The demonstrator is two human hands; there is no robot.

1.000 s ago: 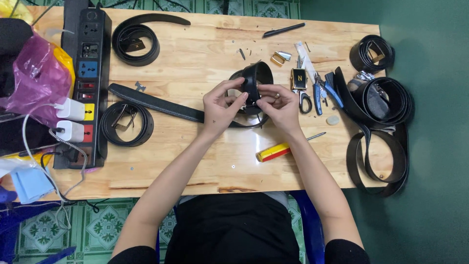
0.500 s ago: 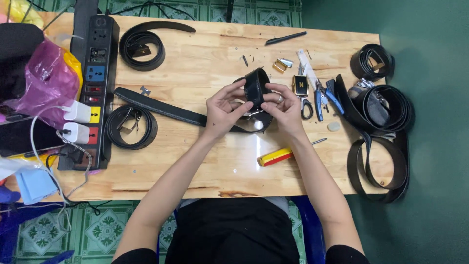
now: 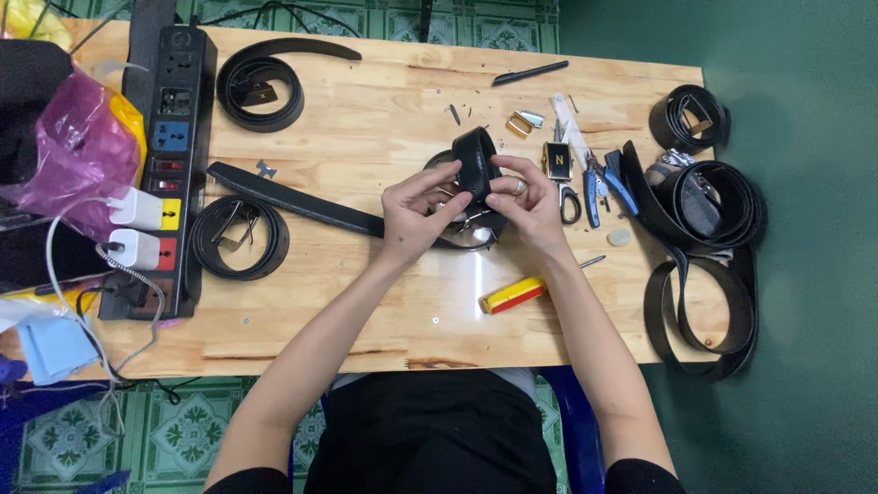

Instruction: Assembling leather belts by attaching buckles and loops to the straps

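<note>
Head view, hands: the left hand [image 3: 416, 212] and the right hand [image 3: 526, 203] meet above the middle of the wooden table [image 3: 384, 302], both on one black belt [image 3: 476, 165].
Left fingers: bent inward, thumb and forefinger pinching the lower part of the belt's raised end.
Right fingers: curled around the same raised end from the other side, thumb pressed on its face; a ring shows on one finger.
Belt: its end stands up between the two hands; the rest of the strap runs flat across the table to the left, toward the power strip [image 3: 169, 155].
Near the right hand: a yellow and red screwdriver [image 3: 514, 295] lies on the table just below the hands; scissors [image 3: 569, 197], blue-handled pliers [image 3: 604, 183] and a square buckle [image 3: 556, 161] lie just beside the right hand.
Left side: two coiled belts, one [image 3: 261, 87] at the top and one [image 3: 240, 238] beside the power strip, which carries two white chargers [image 3: 135, 229]; a purple plastic bag [image 3: 78, 151] sits at the table's edge.
Right side: a heap of black belts [image 3: 709, 220] hangs over the table's right edge.
Far edge: a black pen [image 3: 529, 72].
</note>
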